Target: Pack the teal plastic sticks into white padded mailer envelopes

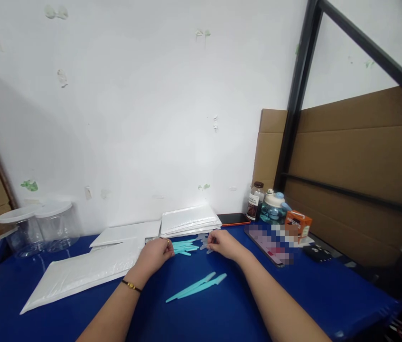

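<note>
My left hand (156,256) is closed at the left end of a small heap of turquoise eyebrow razors (184,246), its fingertips pinching a handle end. Opposite it, my right hand (225,243) has thumb and fingers drawn together beside some small translucent grey pieces (202,240), which look like blade covers. Whatever lies between the right fingertips is too small to make out. Nearer to me, two more turquoise razors (199,289) lie side by side at a slant on the blue table surface (201,318), apart from both hands.
White padded envelopes (190,219) are stacked at the wall, with more (79,273) on the left. Two clear tubs with white lids (56,225) stand far left. To the right are phones (234,219), a brown bottle (255,202), a water jug (274,207) and an orange box (298,223).
</note>
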Available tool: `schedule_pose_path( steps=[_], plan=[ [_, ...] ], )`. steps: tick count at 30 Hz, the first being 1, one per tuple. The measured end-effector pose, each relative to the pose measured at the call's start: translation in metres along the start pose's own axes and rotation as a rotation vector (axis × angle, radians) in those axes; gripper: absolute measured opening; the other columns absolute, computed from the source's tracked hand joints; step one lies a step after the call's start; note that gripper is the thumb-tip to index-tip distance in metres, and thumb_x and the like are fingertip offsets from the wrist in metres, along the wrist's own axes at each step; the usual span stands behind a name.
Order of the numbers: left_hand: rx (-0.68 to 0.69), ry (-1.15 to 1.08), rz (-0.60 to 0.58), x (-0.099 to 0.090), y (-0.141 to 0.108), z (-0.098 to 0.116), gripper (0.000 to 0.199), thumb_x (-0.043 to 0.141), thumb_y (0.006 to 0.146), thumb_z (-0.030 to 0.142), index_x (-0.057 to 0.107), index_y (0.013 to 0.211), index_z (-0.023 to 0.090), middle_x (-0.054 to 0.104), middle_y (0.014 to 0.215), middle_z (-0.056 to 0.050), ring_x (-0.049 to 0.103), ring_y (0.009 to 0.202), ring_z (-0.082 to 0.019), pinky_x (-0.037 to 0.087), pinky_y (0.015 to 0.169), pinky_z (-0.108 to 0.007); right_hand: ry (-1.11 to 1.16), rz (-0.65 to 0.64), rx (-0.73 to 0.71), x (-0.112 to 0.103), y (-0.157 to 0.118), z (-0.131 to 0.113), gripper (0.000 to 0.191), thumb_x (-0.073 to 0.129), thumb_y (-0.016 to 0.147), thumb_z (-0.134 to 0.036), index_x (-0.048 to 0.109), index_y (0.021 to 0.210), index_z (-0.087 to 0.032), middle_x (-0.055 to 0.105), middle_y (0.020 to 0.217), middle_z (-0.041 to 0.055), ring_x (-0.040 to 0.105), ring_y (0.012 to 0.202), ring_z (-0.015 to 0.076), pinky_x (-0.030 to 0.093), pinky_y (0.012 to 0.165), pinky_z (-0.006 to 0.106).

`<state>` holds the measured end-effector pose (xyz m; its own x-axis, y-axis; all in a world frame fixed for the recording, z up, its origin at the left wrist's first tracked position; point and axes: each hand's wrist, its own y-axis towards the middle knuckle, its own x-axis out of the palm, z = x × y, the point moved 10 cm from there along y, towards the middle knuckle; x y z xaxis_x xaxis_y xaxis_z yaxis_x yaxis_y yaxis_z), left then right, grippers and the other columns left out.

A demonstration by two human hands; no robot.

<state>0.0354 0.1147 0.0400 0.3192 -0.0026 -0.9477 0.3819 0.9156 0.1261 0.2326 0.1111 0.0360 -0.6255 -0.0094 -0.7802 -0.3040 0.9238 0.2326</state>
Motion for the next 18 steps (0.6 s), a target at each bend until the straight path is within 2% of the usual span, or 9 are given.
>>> schedule_pose_path(
  steps=[2,4,6,8,11,15,18],
  plan=[
    [-0.006,-0.021,0.042,-0.005,-0.001,-0.002,0.015,0.054,0.074,0.031,0.063,0.084,0.023,0.065,0.081,0.000,0.057,0.075,-0.016,0.036,0.063,-0.024,-0.003,-0.018,-0.056,-0.002,-0.003,-0.008,0.011,0.069,0.068,-0.023,0.065,0.077,-0.017,0.060,0.081,0.0015,0.054,0.072,0.0132,0.039,0.062,0.021],
    [0.013,-0.076,0.050,-0.006,-0.003,0.006,0.020,0.056,0.073,0.037,0.062,0.086,0.023,0.064,0.081,0.000,0.056,0.075,-0.015,0.036,0.062,-0.024,0.035,-0.189,-0.158,0.012,-0.010,-0.024,0.019,0.073,0.064,-0.029,0.068,0.079,-0.019,0.059,0.083,0.0005,0.053,0.073,0.0126,0.040,0.061,0.020],
    [0.052,-0.160,-0.036,0.003,-0.007,0.021,0.025,0.056,0.073,0.044,0.063,0.082,0.021,0.063,0.077,0.001,0.055,0.070,-0.014,0.036,0.058,-0.023,0.070,-0.410,-0.221,0.032,-0.021,-0.037,0.024,0.075,0.060,-0.032,0.070,0.080,-0.020,0.059,0.076,-0.0012,0.052,0.067,0.0110,0.039,0.056,0.018],
    [0.107,-0.250,-0.177,0.018,-0.013,0.038,0.032,0.056,0.072,0.050,0.063,0.080,0.020,0.062,0.072,0.001,0.054,0.065,-0.013,0.035,0.054,-0.022,0.089,-0.515,-0.219,0.044,-0.027,-0.041,0.023,0.074,0.061,-0.031,0.070,0.080,-0.019,0.058,0.069,-0.0026,0.051,0.060,0.0094,0.038,0.052,0.017],
    [0.144,-0.313,-0.312,0.035,-0.021,0.053,0.037,0.059,0.068,0.052,0.064,0.082,0.019,0.063,0.070,0.001,0.054,0.063,-0.012,0.034,0.051,-0.020,0.100,-0.476,-0.145,0.047,-0.023,-0.034,0.013,0.066,0.067,-0.024,0.068,0.078,-0.016,0.057,0.062,-0.0032,0.050,0.054,0.0080,0.037,0.049,0.016],
    [0.172,-0.192,-0.271,0.038,-0.019,0.054,0.017,0.055,0.071,0.032,0.065,0.076,0.019,0.065,0.069,0.001,0.054,0.061,-0.012,0.033,0.052,-0.020,0.087,-0.413,-0.143,0.049,-0.018,-0.030,0.014,0.064,0.065,-0.017,0.066,0.078,-0.015,0.057,0.062,-0.0035,0.050,0.053,0.0071,0.037,0.048,0.015],
    [0.207,-0.133,-0.233,0.032,-0.016,0.057,0.016,0.050,0.072,0.023,0.065,0.075,0.020,0.066,0.071,0.001,0.056,0.063,-0.012,0.032,0.054,-0.020,0.088,-0.412,-0.157,0.049,-0.017,-0.034,0.013,0.064,0.065,-0.017,0.065,0.078,-0.015,0.056,0.061,-0.0034,0.050,0.053,0.0073,0.036,0.048,0.015]
  ],
)
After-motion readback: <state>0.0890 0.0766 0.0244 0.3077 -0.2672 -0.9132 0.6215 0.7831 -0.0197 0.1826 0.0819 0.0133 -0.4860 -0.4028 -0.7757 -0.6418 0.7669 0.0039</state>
